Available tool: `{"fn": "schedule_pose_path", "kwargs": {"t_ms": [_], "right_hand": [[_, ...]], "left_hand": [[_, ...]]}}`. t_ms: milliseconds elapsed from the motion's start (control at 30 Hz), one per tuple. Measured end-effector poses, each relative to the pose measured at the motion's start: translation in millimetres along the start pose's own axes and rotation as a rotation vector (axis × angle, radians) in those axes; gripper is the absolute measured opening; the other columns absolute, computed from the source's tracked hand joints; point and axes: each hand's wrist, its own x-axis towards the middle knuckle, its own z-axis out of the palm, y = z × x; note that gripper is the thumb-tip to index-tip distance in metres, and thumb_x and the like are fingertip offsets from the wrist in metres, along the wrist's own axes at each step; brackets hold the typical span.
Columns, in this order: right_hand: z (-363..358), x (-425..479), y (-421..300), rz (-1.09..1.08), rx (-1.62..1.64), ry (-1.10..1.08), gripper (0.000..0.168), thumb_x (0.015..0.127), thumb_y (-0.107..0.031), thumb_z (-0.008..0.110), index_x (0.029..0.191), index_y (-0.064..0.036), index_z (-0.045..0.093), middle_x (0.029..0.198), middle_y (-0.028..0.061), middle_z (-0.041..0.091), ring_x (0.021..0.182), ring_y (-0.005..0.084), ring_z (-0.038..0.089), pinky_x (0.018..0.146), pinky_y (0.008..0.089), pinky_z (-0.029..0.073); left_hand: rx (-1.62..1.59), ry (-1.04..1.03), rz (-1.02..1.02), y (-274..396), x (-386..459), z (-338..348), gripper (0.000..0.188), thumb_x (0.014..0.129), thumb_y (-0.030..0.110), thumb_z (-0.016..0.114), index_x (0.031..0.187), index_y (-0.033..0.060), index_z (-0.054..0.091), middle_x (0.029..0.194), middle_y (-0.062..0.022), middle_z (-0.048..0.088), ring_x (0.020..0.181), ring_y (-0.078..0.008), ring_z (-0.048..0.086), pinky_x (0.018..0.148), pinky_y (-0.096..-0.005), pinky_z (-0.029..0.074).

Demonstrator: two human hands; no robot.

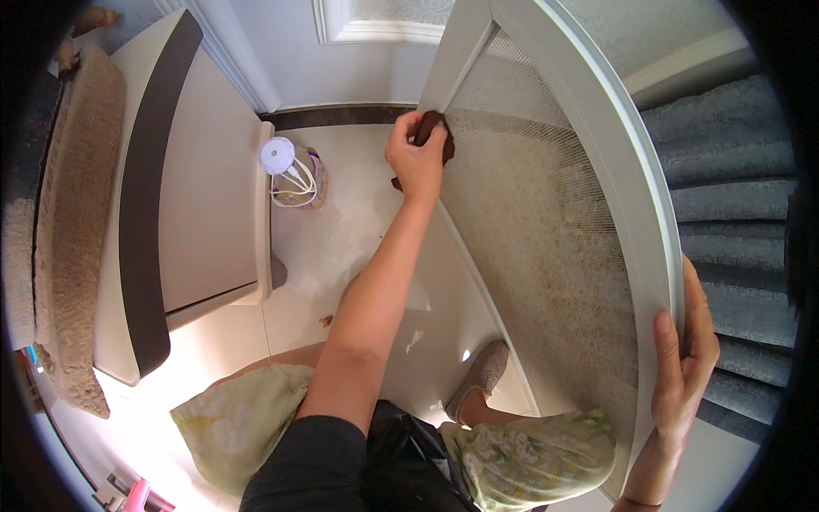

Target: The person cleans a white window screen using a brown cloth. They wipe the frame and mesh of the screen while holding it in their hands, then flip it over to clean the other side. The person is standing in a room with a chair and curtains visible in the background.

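Observation:
A white-framed screen panel (640, 211) stands upright and tilted in front of me. Its grey mesh (531, 217) looks dusty, with brownish patches. Pinched in my left hand (416, 157) is a dark brown cloth (435, 131), held against the panel's far lower corner by the frame. Part of the cloth hangs below the hand. My right hand (684, 365) grips the outer edge of the frame at the right, thumb on the near face and fingers wrapped behind.
At left stands a cream bedside cabinet (211, 173) with a dark band. Beside it a clear container (313, 179) has a white-lidded device (277, 155) and coiled cable on top. Grey curtains (729, 211) hang at right. Small reddish debris (327, 320) lies on the tiled floor (358, 166). My slippered foot (480, 377) is near the panel.

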Motion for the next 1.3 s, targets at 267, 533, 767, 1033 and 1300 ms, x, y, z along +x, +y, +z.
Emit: {"fn": "schedule_pose_path", "kwargs": {"t_ms": [267,533,767,1033,1300], "right_hand": [[-1,-2,7,0.018,0.003,-0.004,0.047,0.091,-0.015,0.053,0.135,-0.002,0.049,0.13,0.0201,0.056,0.121,0.0298,0.054,0.106,0.0435,0.037],[0,1,3,-0.014,-0.001,0.013,0.047,0.09,-0.016,0.055,0.135,-0.001,0.049,0.123,0.0212,0.061,0.114,0.0303,0.059,0.103,0.0433,0.04],[0,-2,5,-0.028,0.008,0.011,0.047,0.091,-0.016,0.054,0.135,-0.001,0.049,0.124,0.0218,0.059,0.115,0.0288,0.058,0.103,0.042,0.039],[3,3,6,-0.014,-0.013,0.054,0.047,0.091,-0.016,0.058,0.135,-0.002,0.05,0.126,0.0201,0.059,0.117,0.029,0.056,0.104,0.0429,0.038],[-3,-2,8,0.049,-0.046,0.04,0.045,0.09,-0.01,0.059,0.134,-0.002,0.052,0.132,0.0183,0.056,0.121,0.0259,0.054,0.103,0.0395,0.04]], "left_hand": [[0.06,0.0,0.267,48,9,14,0.018,0.078,0.006,0.07,0.091,-0.0018,0.062,0.08,-0.0016,0.064,0.07,-0.0065,0.056,0.064,-0.0223,0.047],[0.017,0.014,0.0,1,1,1,0.019,0.074,0.007,0.071,0.09,-0.0014,0.063,0.081,-0.0058,0.066,0.075,-0.0145,0.06,0.072,-0.0286,0.048],[-0.112,-0.046,0.063,65,7,10,0.021,0.075,0.008,0.072,0.091,-0.0024,0.064,0.081,-0.0053,0.066,0.073,-0.0114,0.058,0.071,-0.0269,0.048],[-0.105,-0.108,-0.188,5,3,-12,0.027,0.083,0.013,0.072,0.104,-0.0017,0.065,0.097,-0.0051,0.065,0.088,-0.0117,0.058,0.077,-0.0256,0.048],[-0.43,0.128,-0.304,6,-4,-16,0.032,0.088,0.021,0.069,0.111,-0.0006,0.063,0.107,-0.0065,0.062,0.098,-0.0168,0.057,0.088,-0.0311,0.047]]}}
